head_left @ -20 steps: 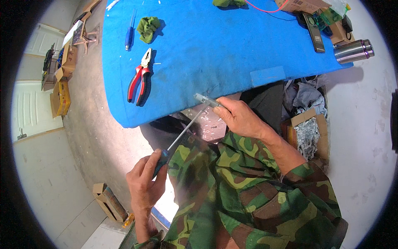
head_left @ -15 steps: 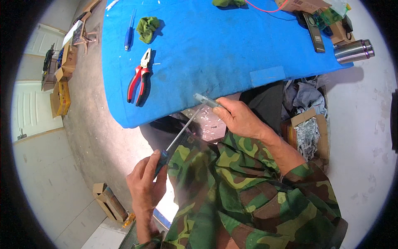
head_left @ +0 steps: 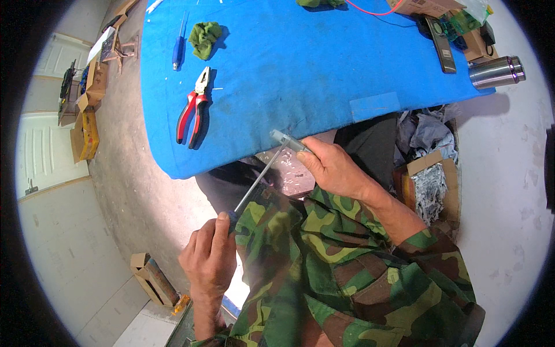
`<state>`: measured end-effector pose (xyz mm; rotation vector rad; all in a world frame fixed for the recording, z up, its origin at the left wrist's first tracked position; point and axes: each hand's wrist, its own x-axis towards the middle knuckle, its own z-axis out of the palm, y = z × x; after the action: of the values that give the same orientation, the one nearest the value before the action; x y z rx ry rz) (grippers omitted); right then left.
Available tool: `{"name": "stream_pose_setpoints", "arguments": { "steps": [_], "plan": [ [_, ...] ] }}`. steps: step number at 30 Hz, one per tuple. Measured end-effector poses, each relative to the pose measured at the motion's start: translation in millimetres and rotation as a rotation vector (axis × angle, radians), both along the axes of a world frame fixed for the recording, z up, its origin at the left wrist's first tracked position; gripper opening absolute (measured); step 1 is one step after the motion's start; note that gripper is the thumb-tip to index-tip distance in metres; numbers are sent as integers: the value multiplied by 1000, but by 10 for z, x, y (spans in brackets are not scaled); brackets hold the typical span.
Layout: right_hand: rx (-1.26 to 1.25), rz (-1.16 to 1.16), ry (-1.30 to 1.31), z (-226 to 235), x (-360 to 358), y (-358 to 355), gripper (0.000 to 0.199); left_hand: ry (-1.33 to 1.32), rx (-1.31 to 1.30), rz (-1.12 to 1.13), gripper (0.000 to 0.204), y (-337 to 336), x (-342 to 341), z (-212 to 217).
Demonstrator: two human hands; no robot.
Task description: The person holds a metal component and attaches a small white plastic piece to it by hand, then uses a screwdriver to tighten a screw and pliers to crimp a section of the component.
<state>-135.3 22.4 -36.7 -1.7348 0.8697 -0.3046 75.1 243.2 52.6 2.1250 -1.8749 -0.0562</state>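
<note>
My left hand (head_left: 209,257) is closed round the blue handle of a screwdriver (head_left: 254,188), and most of that handle is hidden by the fingers. Its long metal shaft slants up to the right, and the tip meets a small pale grey, partly see-through oblong piece (head_left: 290,140). Thumb and fingers of my right hand (head_left: 341,169) pinch this piece at its right end, by the table's near edge. What the tip touches on the piece is too small to make out. Red-and-black pliers (head_left: 195,110) lie on the blue-covered table (head_left: 272,69), to the left.
Beyond the pliers lie a second blue-handled screwdriver (head_left: 178,51) and a crumpled green cloth (head_left: 204,40). A steel flask (head_left: 497,72) lies at the table's right end, near a dark flat device (head_left: 440,49). Below, a cardboard box (head_left: 430,188) holds scraps. Pale bits litter the floor.
My left hand has turned on the screwdriver and shifted slightly right, so less of the handle shows. The right hand and the grey piece stay almost in place.
</note>
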Motion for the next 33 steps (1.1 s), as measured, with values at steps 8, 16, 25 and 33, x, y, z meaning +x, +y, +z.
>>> {"name": "stream_pose_setpoints", "arguments": {
  "steps": [8, 16, 25, 33],
  "plan": [
    [-184, 29, 94, 34, 18, 9, 24, -152, -60, -48, 50, -10, 6, -44],
    [-381, 46, 218, 79, 52, 75, 25, -348, -11, -131, 37, -132, 80, 228],
    [-256, -20, 170, 63, 55, 107, 27, 334, 184, 116, 49, -62, 77, 204],
    [273, -32, -26, -61, 49, 34, 29, 800, 346, 327, 45, -5, 175, 135]
  ]
}}
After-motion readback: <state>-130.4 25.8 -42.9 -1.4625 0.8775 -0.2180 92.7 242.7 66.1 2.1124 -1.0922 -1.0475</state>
